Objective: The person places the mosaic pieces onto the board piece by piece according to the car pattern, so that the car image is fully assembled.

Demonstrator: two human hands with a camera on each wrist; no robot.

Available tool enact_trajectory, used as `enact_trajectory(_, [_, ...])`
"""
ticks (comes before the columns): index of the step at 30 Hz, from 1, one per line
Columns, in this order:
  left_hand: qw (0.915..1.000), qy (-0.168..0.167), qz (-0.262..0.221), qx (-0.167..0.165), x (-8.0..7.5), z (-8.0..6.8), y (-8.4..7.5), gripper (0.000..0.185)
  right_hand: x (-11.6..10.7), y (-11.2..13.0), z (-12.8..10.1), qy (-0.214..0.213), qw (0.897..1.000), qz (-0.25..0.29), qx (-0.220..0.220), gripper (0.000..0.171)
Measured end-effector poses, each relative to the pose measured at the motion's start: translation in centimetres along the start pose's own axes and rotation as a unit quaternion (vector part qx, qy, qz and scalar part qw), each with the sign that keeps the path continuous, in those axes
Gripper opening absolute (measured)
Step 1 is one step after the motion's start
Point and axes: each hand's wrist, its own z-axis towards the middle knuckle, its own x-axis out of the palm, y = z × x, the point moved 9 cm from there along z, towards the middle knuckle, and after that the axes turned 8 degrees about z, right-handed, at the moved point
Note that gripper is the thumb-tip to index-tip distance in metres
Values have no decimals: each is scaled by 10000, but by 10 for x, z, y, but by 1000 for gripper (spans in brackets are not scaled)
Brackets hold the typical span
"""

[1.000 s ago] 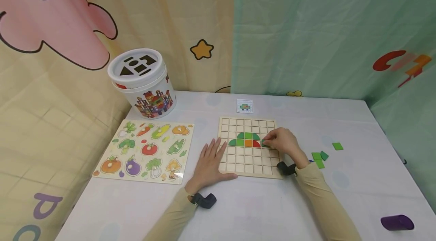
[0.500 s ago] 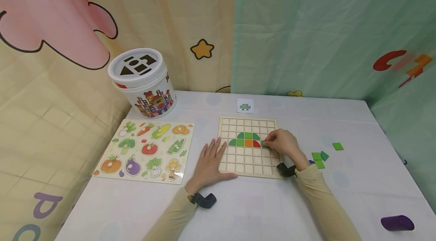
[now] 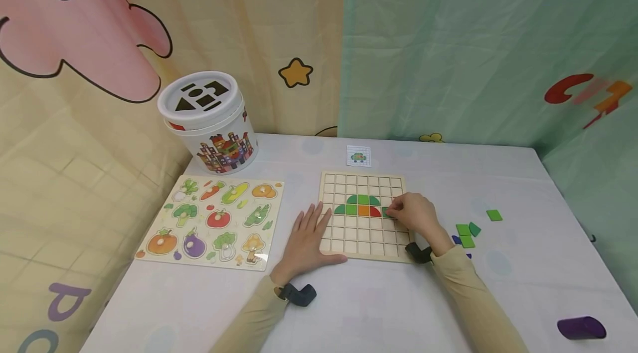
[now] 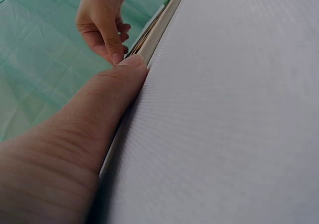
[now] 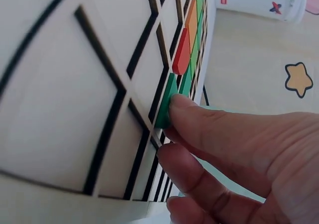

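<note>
On the right half of the grid board (image 3: 351, 234), the right hand (image 3: 415, 214) has its fingers pinching a dark green piece (image 5: 165, 104). The left hand (image 3: 308, 238), fingers spread and relaxed, rests against the board's left side, thumb at its near edge. Loose green tiles (image 3: 463, 229) lie on the counter (image 3: 379, 308) right of the board; a picture card (image 3: 358, 155) lies just beyond it.

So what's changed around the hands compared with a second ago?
The right hand moved slightly down in the head view, fingertips still at the dark green piece; more blue pieces show beside the right sleeve. The left hand and grid board stayed put.
</note>
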Motion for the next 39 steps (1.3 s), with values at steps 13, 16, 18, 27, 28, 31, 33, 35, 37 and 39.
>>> enact_trajectory(13, [10000, 30, -32, 16, -1, 0, -1, 110, -24, -15, -34, -498, 9980, 200, -330, 15])
enact_trajectory(16, [10000, 91, -8, -21, 0, 0, 0, 111, -41, -30, -45, -801, 9962, 188, -269, 18])
enact_trajectory(18, [9999, 150, 3, -78, 2, 0, 1, 111, -51, -44, -53, -958, 9951, 175, -180, 21])
enact_trajectory(27, [9997, 195, 10, -120, 3, -1, 2, 111, -80, -114, -88, -1321, 9892, 32, 634, 42])
enact_trajectory(28, [9997, 200, 28, -124, 3, -1, 2, 111, -80, -118, -92, -1297, 9889, 63, 727, 44])
enact_trajectory(31, [9996, 205, 136, -133, 4, -1, 3, 112, -79, -128, -101, -1216, 9877, 123, 976, 46])
enact_trajectory(33, [9996, 190, 156, -119, 4, -1, 3, 112, -77, -134, -104, -1202, 9866, 176, 1091, 44])
enact_trajectory(35, [9997, 165, 135, -96, 4, -1, 2, 112, -76, -139, -107, -1182, 9858, 210, 1173, 44])
enact_trajectory(37, [9998, 135, 107, -82, 3, -1, 2, 111, -76, -142, -108, -1213, 9854, 212, 1177, 42])
enact_trajectory(39, [9999, 106, 108, -63, 2, -1, 1, 111, -77, -144, -108, -1276, 9850, 197, 1143, 40])
